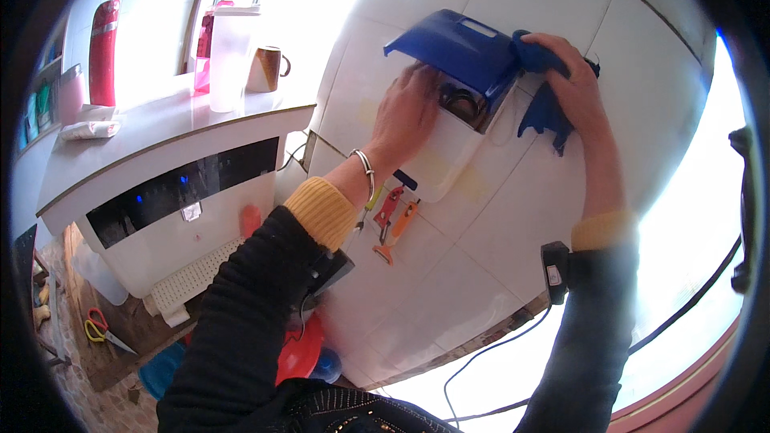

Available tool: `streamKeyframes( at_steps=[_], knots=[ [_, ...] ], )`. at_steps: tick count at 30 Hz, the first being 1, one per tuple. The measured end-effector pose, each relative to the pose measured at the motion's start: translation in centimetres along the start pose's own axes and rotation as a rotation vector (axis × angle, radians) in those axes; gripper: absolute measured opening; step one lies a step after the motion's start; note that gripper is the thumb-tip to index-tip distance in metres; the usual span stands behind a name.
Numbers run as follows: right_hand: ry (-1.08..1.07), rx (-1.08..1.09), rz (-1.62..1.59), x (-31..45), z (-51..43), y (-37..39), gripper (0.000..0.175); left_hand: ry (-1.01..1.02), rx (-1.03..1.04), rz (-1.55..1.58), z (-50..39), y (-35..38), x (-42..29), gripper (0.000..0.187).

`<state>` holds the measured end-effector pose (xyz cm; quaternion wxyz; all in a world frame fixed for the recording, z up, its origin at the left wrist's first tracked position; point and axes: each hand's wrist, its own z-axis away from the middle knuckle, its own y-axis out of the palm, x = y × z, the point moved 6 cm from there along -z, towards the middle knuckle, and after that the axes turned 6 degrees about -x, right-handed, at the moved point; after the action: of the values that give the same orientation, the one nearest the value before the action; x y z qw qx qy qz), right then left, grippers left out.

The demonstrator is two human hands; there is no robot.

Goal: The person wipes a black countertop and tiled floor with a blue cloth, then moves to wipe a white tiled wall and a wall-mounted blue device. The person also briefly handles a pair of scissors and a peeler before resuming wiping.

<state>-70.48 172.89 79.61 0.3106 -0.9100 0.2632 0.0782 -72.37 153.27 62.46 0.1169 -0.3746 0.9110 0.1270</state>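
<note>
A white plastic wall box (pixel 442 156) with a raised blue lid (pixel 454 48) hangs on the tiled wall. My left hand (pixel 409 108) is at its opening under the lid, the fingertips partly hidden; whether they grip anything cannot be told. Dark items (pixel 462 102) lie inside the box beside that hand. My right hand (pixel 568 75) holds a dark blue cloth (pixel 547 108) against the wall, just right of the lid. Part of the cloth hangs down below my fingers.
Peelers (pixel 398 225) hang below the box. To the left, a white counter (pixel 180 132) bears a translucent pitcher (pixel 231 60), a brown-and-white mug (pixel 264 69) and a red cylinder (pixel 104 51). Scissors (pixel 102 328) lie on a low wooden surface, near a red basin (pixel 304 349).
</note>
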Motion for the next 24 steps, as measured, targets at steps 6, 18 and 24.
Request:
streamKeyframes(
  at_steps=[6, 18, 24],
  knots=[
    [0.024, 0.002, -0.021, -0.2, 0.0, 0.3, 0.052, -0.221, -0.264, 0.046, -0.9, 0.0, 3.3, 0.040],
    [0.080, 0.019, -0.008, -0.7, -0.1, 0.6, 0.058, -0.043, -0.115, -0.228, -1.3, 1.2, 0.8, 0.021],
    [0.070, 0.022, -0.039, -0.7, -0.2, 0.6, 0.058, -0.146, -0.033, -0.168, -2.8, 1.5, 3.0, 0.016]
  ],
)
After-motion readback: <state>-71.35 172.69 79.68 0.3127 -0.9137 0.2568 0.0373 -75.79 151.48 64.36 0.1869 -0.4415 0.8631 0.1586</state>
